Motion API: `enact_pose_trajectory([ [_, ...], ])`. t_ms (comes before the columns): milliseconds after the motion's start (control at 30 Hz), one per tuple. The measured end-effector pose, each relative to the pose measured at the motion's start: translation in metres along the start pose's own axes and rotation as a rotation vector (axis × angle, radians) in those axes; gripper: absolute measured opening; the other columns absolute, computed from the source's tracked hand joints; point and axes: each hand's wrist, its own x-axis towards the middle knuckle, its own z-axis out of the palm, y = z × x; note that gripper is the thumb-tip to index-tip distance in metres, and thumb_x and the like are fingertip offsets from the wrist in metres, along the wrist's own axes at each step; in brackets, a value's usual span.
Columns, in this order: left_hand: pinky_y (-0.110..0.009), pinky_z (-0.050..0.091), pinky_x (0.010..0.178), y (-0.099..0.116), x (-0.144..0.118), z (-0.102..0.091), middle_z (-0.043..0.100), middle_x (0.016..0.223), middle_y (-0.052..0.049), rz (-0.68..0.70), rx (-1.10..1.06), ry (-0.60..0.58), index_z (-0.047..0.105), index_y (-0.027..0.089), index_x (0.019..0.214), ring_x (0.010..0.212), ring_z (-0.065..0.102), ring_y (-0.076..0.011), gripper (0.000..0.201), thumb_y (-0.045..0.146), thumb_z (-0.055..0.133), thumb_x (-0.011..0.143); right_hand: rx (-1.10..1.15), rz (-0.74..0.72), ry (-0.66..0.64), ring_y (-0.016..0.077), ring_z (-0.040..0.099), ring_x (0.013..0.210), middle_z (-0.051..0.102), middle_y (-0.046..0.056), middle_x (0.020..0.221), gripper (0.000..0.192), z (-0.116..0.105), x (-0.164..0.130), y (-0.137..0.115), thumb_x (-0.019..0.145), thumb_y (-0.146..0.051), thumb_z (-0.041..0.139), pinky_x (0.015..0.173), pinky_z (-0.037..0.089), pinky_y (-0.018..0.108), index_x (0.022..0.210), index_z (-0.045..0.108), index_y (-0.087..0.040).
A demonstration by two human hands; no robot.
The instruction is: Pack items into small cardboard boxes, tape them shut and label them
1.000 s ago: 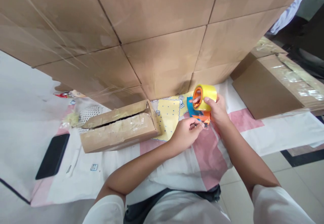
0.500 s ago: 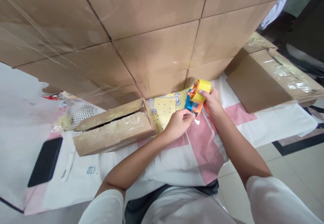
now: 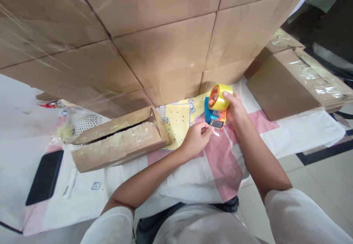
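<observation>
In the head view, my right hand is wrapped round a blue and orange tape dispenser that carries a roll of yellow tape. My left hand pinches the loose clear end of the tape, just below the dispenser's dark front part. Both hands are above a pink and white cloth. To their left lies a long cardboard box with tape along its split top.
A wall of stacked cardboard boxes rises directly ahead. On the right sits another taped box. A black phone rests at far left, near a white perforated basket. Yellow patterned fabric spreads between box and hands.
The dispenser has turned in my right hand, so its dark front now faces me. My left hand has drawn slightly down and away from it, holding the tape end. The view has shifted a little.
</observation>
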Motion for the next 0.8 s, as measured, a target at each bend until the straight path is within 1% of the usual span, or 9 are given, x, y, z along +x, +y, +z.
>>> enact_pose_trajectory([
  [67,-0.030,0.044,0.078,0.000,-0.001,0.001,0.066,0.088,-0.005,0.057,0.061,0.073,0.069,0.018,0.081,0.087,0.060,-0.0184,0.016,0.028,0.063,0.091,-0.026,-0.015,-0.002,0.0229,0.070,0.069,0.068,0.003,0.071,0.043,0.001,-0.001,-0.001,0.063,-0.059,0.086,0.068,0.063,0.038,0.077,0.066,-0.023],
  [133,-0.032,0.047,0.084,-0.001,-0.002,0.003,0.070,0.094,-0.005,0.073,0.064,0.086,0.069,0.019,0.083,0.093,0.063,-0.0199,0.013,0.029,0.064,0.091,-0.047,-0.036,0.002,0.0229,0.069,0.069,0.068,0.003,0.071,0.045,0.001,-0.001,0.000,0.064,-0.062,0.084,0.068,0.062,0.039,0.077,0.065,-0.023],
  [200,-0.032,0.050,0.083,-0.003,-0.004,0.008,0.072,0.090,-0.005,0.019,-0.051,0.020,0.067,0.019,0.085,0.087,0.068,-0.0190,0.016,0.031,0.060,0.094,-0.070,-0.080,0.035,0.0213,0.067,0.066,0.066,0.003,0.070,0.043,0.001,0.000,0.002,0.070,-0.063,0.080,0.068,0.060,0.038,0.076,0.064,-0.024],
  [267,-0.030,0.053,0.077,-0.007,-0.006,0.014,0.073,0.084,-0.004,-0.054,-0.191,-0.047,0.064,0.019,0.087,0.079,0.070,-0.0176,0.017,0.033,0.058,0.095,-0.084,-0.134,0.113,0.0193,0.065,0.063,0.064,0.002,0.066,0.041,0.000,0.002,0.005,0.076,-0.063,0.075,0.066,0.058,0.036,0.074,0.062,-0.024],
  [300,-0.029,0.053,0.073,-0.010,-0.007,0.018,0.073,0.081,-0.003,-0.081,-0.233,-0.061,0.063,0.019,0.087,0.076,0.070,-0.0172,0.017,0.033,0.059,0.095,-0.075,-0.147,0.156,0.0187,0.063,0.061,0.062,0.001,0.065,0.042,-0.001,0.004,0.006,0.079,-0.064,0.071,0.065,0.057,0.035,0.074,0.062,-0.024],
  [400,-0.026,0.053,0.068,-0.017,-0.008,0.024,0.072,0.076,-0.002,-0.108,-0.245,-0.057,0.063,0.019,0.088,0.071,0.071,-0.0165,0.015,0.032,0.064,0.092,0.024,-0.104,0.225,0.0184,0.062,0.059,0.061,0.001,0.063,0.049,-0.005,0.009,0.008,0.081,-0.074,0.062,0.059,0.055,0.034,0.076,0.063,-0.025],
  [500,-0.027,0.054,0.069,-0.020,-0.008,0.023,0.071,0.070,-0.001,-0.107,-0.265,-0.077,0.062,0.019,0.088,0.067,0.070,-0.0157,0.013,0.031,0.062,0.093,0.105,-0.034,0.224,0.0184,0.062,0.059,0.064,0.002,0.064,0.054,-0.010,0.013,0.009,0.078,-0.078,0.061,0.055,0.055,0.033,0.078,0.065,-0.024],
  [667,-0.026,0.055,0.068,-0.019,-0.006,0.017,0.070,0.066,0.000,-0.126,-0.237,-0.102,0.061,0.019,0.086,0.064,0.070,-0.0144,0.011,0.029,0.061,0.092,0.122,0.033,0.199,0.0169,0.062,0.056,0.063,0.002,0.063,0.058,-0.014,0.015,0.012,0.079,-0.080,0.060,0.054,0.055,0.032,0.079,0.066,-0.023],
  [800,-0.026,0.056,0.067,-0.021,-0.005,0.018,0.070,0.065,0.001,-0.133,-0.238,-0.109,0.061,0.019,0.087,0.063,0.070,-0.0147,0.008,0.026,0.061,0.091,0.097,0.035,0.212,0.0163,0.061,0.053,0.063,0.002,0.062,0.063,-0.013,0.015,0.014,0.079,-0.085,0.055,0.052,0.054,0.032,0.080,0.066,-0.023],
])
